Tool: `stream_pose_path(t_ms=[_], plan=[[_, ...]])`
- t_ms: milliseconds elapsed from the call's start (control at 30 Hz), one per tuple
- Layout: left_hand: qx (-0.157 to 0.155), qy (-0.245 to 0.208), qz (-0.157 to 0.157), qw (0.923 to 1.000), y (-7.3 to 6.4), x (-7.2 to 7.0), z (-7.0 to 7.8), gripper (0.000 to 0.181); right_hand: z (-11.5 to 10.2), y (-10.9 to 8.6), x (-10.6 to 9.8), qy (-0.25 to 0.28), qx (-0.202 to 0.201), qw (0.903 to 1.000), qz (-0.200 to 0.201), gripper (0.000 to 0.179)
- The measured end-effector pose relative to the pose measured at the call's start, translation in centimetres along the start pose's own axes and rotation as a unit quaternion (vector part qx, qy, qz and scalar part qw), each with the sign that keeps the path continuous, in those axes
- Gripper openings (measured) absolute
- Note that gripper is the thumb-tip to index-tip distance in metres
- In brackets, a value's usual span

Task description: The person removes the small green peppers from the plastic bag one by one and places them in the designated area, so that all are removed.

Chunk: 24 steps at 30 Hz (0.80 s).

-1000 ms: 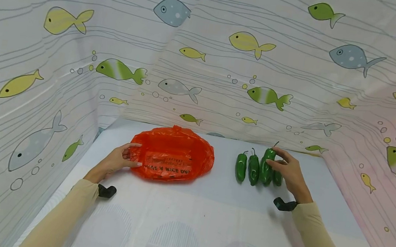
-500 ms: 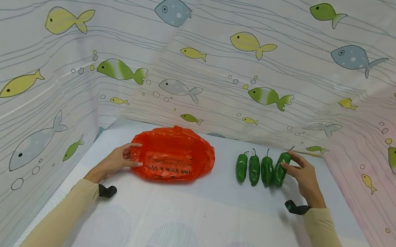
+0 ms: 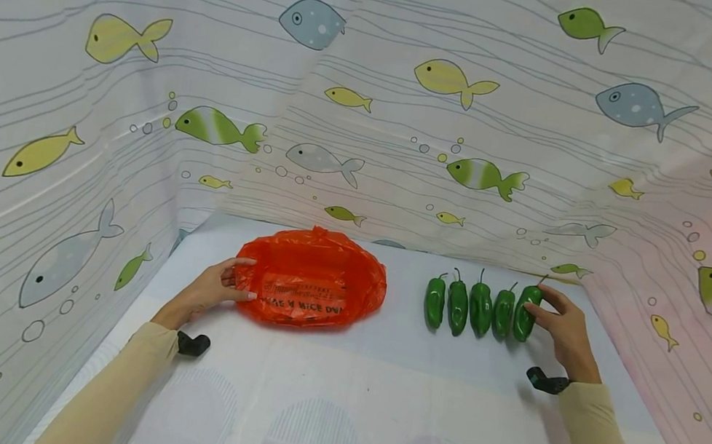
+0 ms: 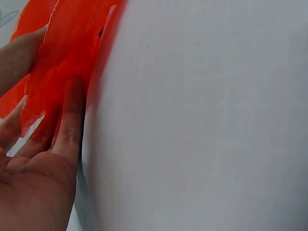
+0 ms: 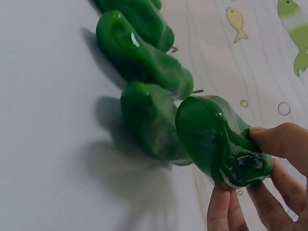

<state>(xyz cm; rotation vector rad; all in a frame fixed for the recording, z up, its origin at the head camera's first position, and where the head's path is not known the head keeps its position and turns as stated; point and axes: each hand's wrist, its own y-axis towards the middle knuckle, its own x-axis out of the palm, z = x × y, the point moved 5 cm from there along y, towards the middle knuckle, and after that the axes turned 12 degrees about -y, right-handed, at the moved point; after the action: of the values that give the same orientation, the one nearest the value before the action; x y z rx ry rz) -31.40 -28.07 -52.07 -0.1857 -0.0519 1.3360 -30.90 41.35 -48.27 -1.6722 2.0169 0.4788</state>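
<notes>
At the right end of a row, my right hand [image 3: 562, 332] pinches a glossy green chili pepper [image 3: 526, 313] between thumb and fingers, its stem pointing up and right. In the right wrist view this held pepper [image 5: 216, 139] overlaps its neighbour [image 5: 154, 122], and a shadow falls on the surface beneath. Several similar peppers [image 3: 480, 309] lie side by side to its left, stems toward the back. My left hand [image 3: 210, 289] grips the left edge of a red plastic bag [image 3: 306, 311], whose mouth gapes. In the left wrist view fingertips [image 4: 73, 91] show through the red film.
A pale cloth with faint rounded shapes covers the table [image 3: 337, 388]. Fish-patterned sheets [image 3: 367, 128] form walls at the back and both sides. Between bag and peppers lies a stretch of bare cloth.
My right hand has moved right along the row with the pepper, past a neighbouring pepper that is now uncovered. The left hand and bag stay in place.
</notes>
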Motion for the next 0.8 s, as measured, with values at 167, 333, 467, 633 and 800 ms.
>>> stream_pose_path(t_ms=[167, 333, 467, 633, 800], plan=[[-0.002, 0.005, 0.003, 1.0, 0.0, -0.2, -0.1, 0.087, 1.0, 0.5, -0.1, -0.025, 0.029, 0.9993, 0.005, 0.078], [-0.005, 0.007, 0.007, 0.9999, 0.0, -0.3, -0.2, 0.087, 1.6, 1.1, -0.2, -0.044, 0.046, 0.9979, 0.014, 0.077], [-0.007, 0.007, 0.008, 0.9999, -0.2, -0.3, 0.0, 0.087, 1.9, 1.3, 0.0, -0.05, 0.054, 0.9972, 0.012, 0.075], [-0.006, 0.01, 0.008, 0.9999, -0.2, -0.3, 0.1, 0.086, 2.0, 1.5, 0.5, -0.059, 0.045, 0.9973, 0.0, 0.074], [-0.004, 0.01, 0.005, 0.9999, 0.0, -0.2, 0.0, 0.086, 2.6, 1.7, 0.9, -0.071, 0.034, 0.9967, -0.016, 0.074]])
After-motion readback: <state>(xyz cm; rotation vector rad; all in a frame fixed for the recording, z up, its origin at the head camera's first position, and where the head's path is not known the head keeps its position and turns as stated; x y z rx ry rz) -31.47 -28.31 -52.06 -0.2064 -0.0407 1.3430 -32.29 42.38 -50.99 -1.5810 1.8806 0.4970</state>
